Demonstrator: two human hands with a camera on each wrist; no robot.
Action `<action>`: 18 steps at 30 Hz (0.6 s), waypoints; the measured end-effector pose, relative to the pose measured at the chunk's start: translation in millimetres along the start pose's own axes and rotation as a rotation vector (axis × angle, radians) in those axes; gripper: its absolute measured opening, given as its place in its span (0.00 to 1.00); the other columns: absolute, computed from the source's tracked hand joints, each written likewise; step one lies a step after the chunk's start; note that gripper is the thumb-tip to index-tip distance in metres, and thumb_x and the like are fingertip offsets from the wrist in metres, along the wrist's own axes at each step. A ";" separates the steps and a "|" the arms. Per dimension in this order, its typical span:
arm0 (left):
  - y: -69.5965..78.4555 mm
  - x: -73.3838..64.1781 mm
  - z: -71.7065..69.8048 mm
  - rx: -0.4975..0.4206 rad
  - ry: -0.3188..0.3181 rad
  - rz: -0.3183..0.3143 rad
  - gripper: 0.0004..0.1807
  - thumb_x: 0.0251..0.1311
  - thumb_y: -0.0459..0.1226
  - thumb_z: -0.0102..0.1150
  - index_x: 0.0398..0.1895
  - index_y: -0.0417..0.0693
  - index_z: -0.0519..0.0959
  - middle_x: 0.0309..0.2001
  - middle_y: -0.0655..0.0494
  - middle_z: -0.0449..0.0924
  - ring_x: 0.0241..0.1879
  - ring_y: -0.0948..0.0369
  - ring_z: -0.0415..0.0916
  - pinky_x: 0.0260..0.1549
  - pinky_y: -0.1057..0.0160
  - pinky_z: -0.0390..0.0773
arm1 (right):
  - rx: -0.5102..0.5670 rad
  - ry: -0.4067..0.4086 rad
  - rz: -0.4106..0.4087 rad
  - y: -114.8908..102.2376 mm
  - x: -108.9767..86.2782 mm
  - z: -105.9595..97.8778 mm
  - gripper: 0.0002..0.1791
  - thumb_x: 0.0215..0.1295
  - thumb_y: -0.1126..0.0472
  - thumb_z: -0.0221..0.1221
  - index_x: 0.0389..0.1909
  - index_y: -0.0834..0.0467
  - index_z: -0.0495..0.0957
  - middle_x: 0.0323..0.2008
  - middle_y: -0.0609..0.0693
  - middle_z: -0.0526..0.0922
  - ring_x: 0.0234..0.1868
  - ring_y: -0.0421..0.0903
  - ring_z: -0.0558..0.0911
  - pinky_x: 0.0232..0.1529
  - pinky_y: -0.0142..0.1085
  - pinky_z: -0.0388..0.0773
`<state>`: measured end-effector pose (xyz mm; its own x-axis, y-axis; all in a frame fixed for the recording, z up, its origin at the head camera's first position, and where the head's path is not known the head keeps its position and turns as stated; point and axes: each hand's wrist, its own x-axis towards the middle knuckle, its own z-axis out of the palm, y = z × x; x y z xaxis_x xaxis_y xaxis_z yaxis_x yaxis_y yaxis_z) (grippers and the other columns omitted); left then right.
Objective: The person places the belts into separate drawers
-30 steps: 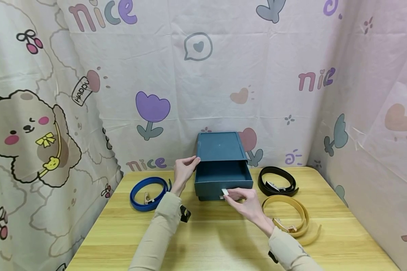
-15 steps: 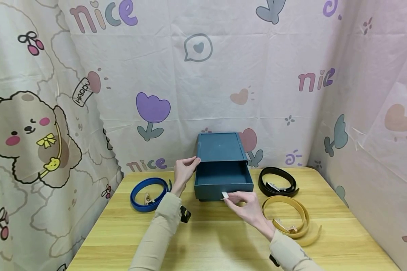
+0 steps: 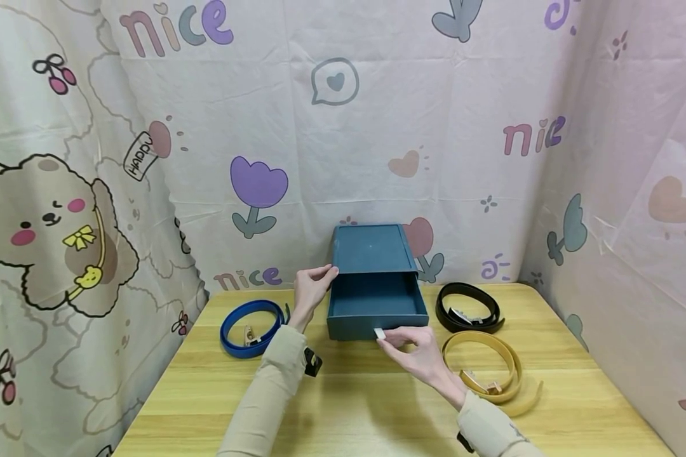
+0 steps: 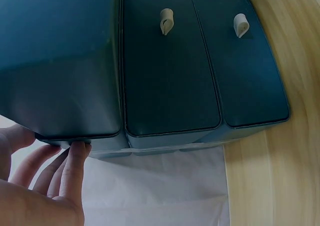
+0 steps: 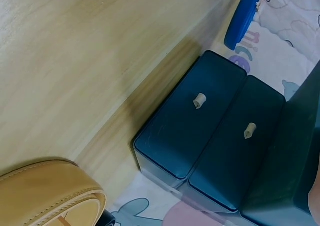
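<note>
A blue-green drawer cabinet (image 3: 371, 247) stands at the back of the table, its top drawer (image 3: 354, 328) pulled well out. No contents show inside that drawer. My right hand (image 3: 417, 349) pinches the pale pull tab (image 3: 380, 333) on the drawer's front between thumb and fingers. At the cabinet's upper left front corner, my left hand (image 3: 310, 292) touches the edge with its fingertips; in the left wrist view its fingers (image 4: 74, 171) lie fairly straight against the side. Only a sliver of the right hand (image 5: 315, 201) appears in the right wrist view.
Left of the cabinet lies a coiled blue belt (image 3: 228, 343). To its right are a coiled black belt (image 3: 443, 311) and, nearer, a coiled yellow belt (image 3: 514, 365). Two lower drawers (image 4: 170, 76) are closed, each with a pale tab. Printed cloth (image 3: 343, 146) hangs behind.
The top drawer has come a little further out toward me, with my right hand still pinching its tab. My left hand stays at the cabinet's corner.
</note>
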<state>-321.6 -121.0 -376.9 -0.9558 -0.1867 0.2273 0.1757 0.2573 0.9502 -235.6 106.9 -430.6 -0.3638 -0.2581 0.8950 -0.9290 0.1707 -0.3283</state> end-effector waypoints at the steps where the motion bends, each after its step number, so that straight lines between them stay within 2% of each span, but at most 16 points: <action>1: -0.1 0.0 0.0 0.000 0.000 0.000 0.19 0.64 0.44 0.67 0.54 0.43 0.85 0.53 0.43 0.87 0.51 0.49 0.85 0.52 0.54 0.84 | 0.006 -0.002 -0.002 -1.5 0.7 -0.6 0.16 0.35 0.86 0.69 0.28 0.69 0.85 0.23 0.62 0.88 0.20 0.47 0.86 0.22 0.31 0.81; 5: -0.9 0.2 -0.1 0.007 0.001 0.005 0.19 0.64 0.44 0.66 0.54 0.43 0.85 0.53 0.43 0.87 0.51 0.48 0.85 0.53 0.53 0.83 | 0.032 -0.009 -0.004 -7.3 2.9 -2.3 0.16 0.34 0.87 0.69 0.27 0.70 0.85 0.22 0.62 0.87 0.19 0.49 0.85 0.21 0.33 0.81; 10: -1.8 0.2 -0.5 0.013 0.003 0.003 0.20 0.64 0.44 0.67 0.54 0.43 0.85 0.53 0.43 0.86 0.52 0.48 0.84 0.53 0.52 0.83 | 0.053 -0.023 -0.012 6.8 -6.3 -1.1 0.18 0.33 0.87 0.70 0.27 0.68 0.85 0.22 0.60 0.88 0.18 0.47 0.85 0.21 0.29 0.80; 14: -1.8 0.0 -0.7 0.003 -0.001 -0.004 0.20 0.64 0.44 0.67 0.54 0.43 0.85 0.53 0.42 0.86 0.52 0.48 0.84 0.53 0.52 0.83 | 0.060 -0.033 -0.013 17.1 -13.7 -0.7 0.18 0.37 0.83 0.71 0.30 0.63 0.87 0.24 0.57 0.89 0.20 0.43 0.86 0.23 0.25 0.80; 18: -1.7 0.1 -0.5 -0.007 -0.001 -0.003 0.19 0.64 0.43 0.67 0.54 0.42 0.85 0.53 0.42 0.86 0.52 0.48 0.84 0.53 0.53 0.83 | 0.061 -0.041 -0.008 16.9 -15.7 -1.2 0.17 0.42 0.81 0.71 0.32 0.61 0.88 0.25 0.55 0.90 0.22 0.40 0.87 0.25 0.24 0.80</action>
<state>-321.8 -121.9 -378.4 -0.9565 -0.1867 0.2243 0.1745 0.2502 0.9523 -245.5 115.0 -449.9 -0.3574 -0.2977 0.8852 -0.9339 0.1108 -0.3398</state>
